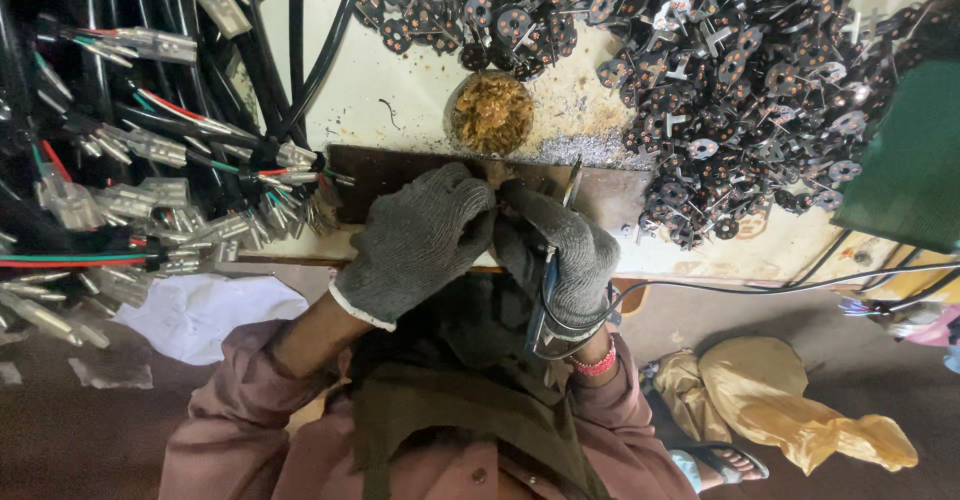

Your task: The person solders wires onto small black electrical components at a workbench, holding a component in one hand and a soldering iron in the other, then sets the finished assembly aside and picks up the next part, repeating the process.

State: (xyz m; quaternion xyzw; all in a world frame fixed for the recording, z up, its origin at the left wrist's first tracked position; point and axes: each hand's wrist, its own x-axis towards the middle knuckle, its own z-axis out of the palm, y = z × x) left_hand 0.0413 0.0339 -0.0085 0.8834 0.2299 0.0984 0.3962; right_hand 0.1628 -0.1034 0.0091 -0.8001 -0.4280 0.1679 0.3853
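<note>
Soldering iron: the right hand (560,250) in a grey knit glove is clamped around the handle of a soldering iron (550,290), whose metal tip shows at 12 o'clock from the knuckles; a cable (760,285) runs off from it toward 3 o'clock.
Left hand: the left hand (420,240), also in a grey glove, is closed with its fingertips pinched together just beside the right hand; what it pinches is too small to tell.
Work spot: both hands meet over a dark metal plate (610,195) lying on the near edge of the counter (390,90).
Tin: at 12 o'clock from the hands, just past the plate, sits a small round tin (490,112) with brown crusted matter in it.
Disc parts: from 12 to 2 o'clock a big heap of small dark round parts (740,80) with metal prongs covers the counter.
Wires: at 9 to 10 o'clock lie bundles of black cords (150,150) with red and green leads and metal end clips.
Green box: at 3 o'clock, a green box (910,160) stands at the counter's edge.
Floor: a yellowish cloth bag (790,400) lies at 4 o'clock; white paper (200,315) lies at 8 o'clock.
</note>
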